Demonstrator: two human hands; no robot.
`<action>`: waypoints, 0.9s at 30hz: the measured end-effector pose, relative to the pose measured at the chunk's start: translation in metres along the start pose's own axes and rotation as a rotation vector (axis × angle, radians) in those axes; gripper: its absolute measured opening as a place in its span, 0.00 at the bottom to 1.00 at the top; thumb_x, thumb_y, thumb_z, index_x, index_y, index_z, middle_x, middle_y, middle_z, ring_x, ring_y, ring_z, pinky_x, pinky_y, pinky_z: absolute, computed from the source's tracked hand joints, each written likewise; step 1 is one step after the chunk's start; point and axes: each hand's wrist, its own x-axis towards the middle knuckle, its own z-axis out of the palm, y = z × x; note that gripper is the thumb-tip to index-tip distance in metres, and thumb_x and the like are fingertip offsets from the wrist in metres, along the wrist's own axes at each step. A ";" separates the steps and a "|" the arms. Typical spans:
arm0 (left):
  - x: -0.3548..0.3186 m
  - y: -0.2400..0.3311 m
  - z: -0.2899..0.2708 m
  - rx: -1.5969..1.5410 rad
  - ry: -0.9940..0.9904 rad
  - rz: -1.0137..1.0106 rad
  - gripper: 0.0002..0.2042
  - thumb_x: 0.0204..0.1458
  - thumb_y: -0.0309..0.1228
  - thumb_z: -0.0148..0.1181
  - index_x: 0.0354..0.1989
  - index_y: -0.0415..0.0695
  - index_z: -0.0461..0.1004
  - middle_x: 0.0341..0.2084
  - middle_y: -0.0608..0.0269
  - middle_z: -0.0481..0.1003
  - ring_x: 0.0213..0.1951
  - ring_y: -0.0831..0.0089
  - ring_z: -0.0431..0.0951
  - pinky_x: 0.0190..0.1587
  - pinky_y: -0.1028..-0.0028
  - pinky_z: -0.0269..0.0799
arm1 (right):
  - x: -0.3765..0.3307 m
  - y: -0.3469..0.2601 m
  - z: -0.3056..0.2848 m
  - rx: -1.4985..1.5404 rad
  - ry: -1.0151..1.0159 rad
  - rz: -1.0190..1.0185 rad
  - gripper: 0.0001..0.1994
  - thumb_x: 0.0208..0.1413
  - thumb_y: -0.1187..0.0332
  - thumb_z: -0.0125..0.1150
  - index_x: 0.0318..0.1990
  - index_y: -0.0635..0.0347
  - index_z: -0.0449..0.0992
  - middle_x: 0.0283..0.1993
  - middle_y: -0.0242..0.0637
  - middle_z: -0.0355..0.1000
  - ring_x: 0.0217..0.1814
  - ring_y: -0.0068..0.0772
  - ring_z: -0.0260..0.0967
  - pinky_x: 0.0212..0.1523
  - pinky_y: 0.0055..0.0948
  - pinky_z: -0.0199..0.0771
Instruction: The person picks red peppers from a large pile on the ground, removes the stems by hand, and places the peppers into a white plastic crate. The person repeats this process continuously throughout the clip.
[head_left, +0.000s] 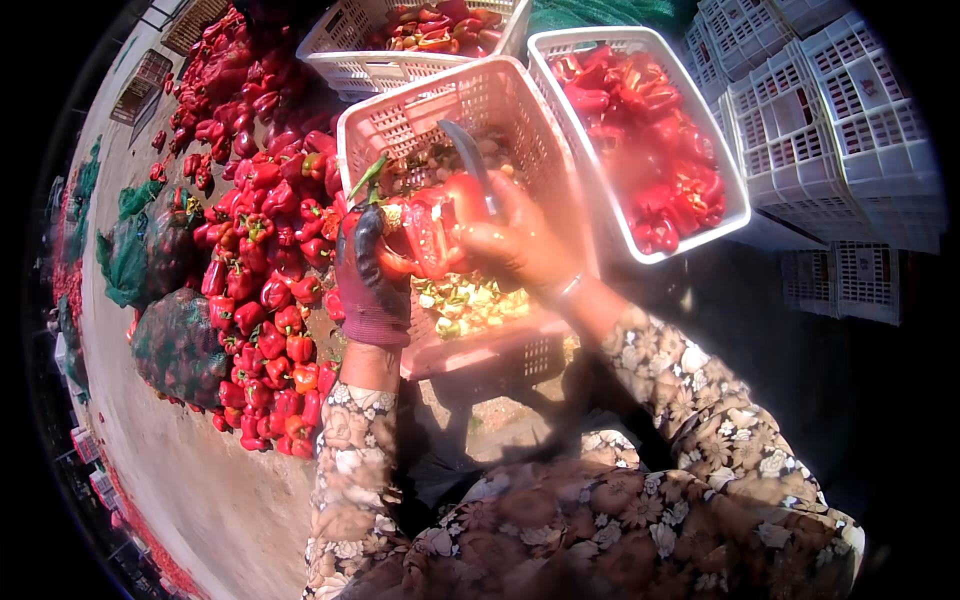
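Red pepper (pixel 432 232) held over the pink crate (pixel 400 125), apparently so that trimmings (pixel 470 303) drop inside. The gloved left hand (pixel 368 275) grips the pepper's stem side; the bare right hand (pixel 520 240) is clenched on a knife (pixel 465 150), blade up, against its right side. The pepper lies between both hands. A pepper heap (pixel 260 250) lies left.

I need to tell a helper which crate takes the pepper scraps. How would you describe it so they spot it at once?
Start at the long heap of red peppers on the ground. Just right of it, under the person's hands, stands a pink lattice crate. Unlike the white crates behind it, filled with whole red peppers, this one holds pale cores and green stems.
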 end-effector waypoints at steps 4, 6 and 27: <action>0.016 0.018 -0.013 -0.360 -0.125 -0.310 0.11 0.59 0.31 0.51 0.44 0.36 0.72 0.36 0.62 0.72 0.31 0.76 0.73 0.33 0.76 0.70 | 0.004 0.004 -0.013 0.183 -0.050 0.027 0.26 0.47 0.70 0.64 0.55 0.61 0.63 0.40 0.34 0.70 0.34 0.23 0.71 0.30 0.23 0.75; 0.031 0.046 -0.025 -0.373 -0.230 -0.288 0.13 0.57 0.33 0.53 0.43 0.35 0.72 0.33 0.62 0.72 0.27 0.76 0.72 0.30 0.77 0.68 | 0.003 -0.011 -0.031 0.159 -0.177 0.133 0.32 0.50 0.73 0.63 0.62 0.61 0.57 0.40 0.34 0.71 0.32 0.22 0.73 0.28 0.21 0.75; 0.000 -0.012 -0.028 -1.101 -0.281 -0.884 0.15 0.60 0.40 0.50 0.49 0.43 0.71 0.41 0.58 0.76 0.35 0.67 0.76 0.37 0.67 0.72 | -0.085 -0.108 -0.329 -1.363 0.965 -0.554 0.29 0.47 0.74 0.68 0.58 0.57 0.63 0.41 0.38 0.74 0.42 0.34 0.76 0.39 0.30 0.77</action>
